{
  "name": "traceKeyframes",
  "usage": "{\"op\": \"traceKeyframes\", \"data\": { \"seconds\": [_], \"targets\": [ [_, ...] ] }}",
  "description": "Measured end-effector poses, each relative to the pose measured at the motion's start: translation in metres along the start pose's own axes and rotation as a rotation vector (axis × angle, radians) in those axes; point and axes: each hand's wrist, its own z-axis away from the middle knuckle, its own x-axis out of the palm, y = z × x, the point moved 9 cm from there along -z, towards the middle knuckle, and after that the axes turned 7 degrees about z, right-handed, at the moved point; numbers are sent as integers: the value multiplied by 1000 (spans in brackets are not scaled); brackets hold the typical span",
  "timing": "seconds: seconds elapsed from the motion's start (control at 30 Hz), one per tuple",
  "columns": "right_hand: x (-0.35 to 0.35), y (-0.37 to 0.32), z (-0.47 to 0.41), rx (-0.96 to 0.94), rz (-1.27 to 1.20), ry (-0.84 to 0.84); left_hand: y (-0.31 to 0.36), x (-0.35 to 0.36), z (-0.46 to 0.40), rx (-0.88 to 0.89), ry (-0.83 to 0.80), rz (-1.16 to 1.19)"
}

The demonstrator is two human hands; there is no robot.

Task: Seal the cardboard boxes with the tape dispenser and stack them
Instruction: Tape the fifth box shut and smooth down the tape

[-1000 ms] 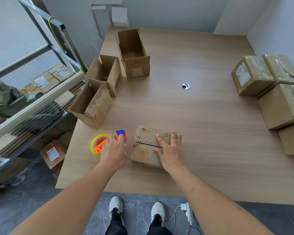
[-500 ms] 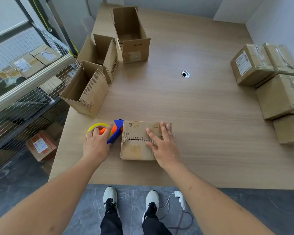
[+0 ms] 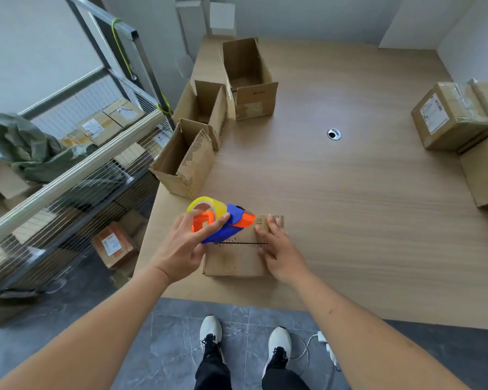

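My left hand grips the tape dispenser, thumb and fingers curled round its orange handle, holding it above the left end of the small cardboard box with the blue nose tilted down towards the seam. Whether the nose touches the cardboard I cannot tell. My right hand lies flat on the box's right end, fingers spread and straight, pressing the flaps shut.

The box sits at the near edge of the table, its centre seam running left to right and not yet taped, so I judge I am just starting the seal on this one. Next I need to plant the tape at the left end, draw the dispenser rightwards along the seam, and slide my right hand clear ahead of it.

Three open boxes stand further off to the left, waiting. Sealed boxes are gathered at the far right, where I expect this one goes.
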Motion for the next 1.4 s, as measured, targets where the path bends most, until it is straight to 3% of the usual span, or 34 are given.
{"op": "traceKeyframes", "data": {
  "seconds": [0.1,0.23,0.4,0.57,1.0,1.4],
  "targets": [
    [-13,7,0,33,-107,-27,14,10,-1,75,-133,-130],
    [-29,9,-6,64,-148,-34,22,21,-8,143,-186,-239],
    [-66,7,-8,108,-166,204,26,30,-10,204,-221,-337],
    [-29,23,-2,315,-482,33,31,28,-5,221,-304,-360],
    [-27,3,3,191,-447,-119,24,20,9,164,-242,-298],
    [-24,5,-3,240,-453,-81,23,24,11,197,-259,-272]
  ]
}}
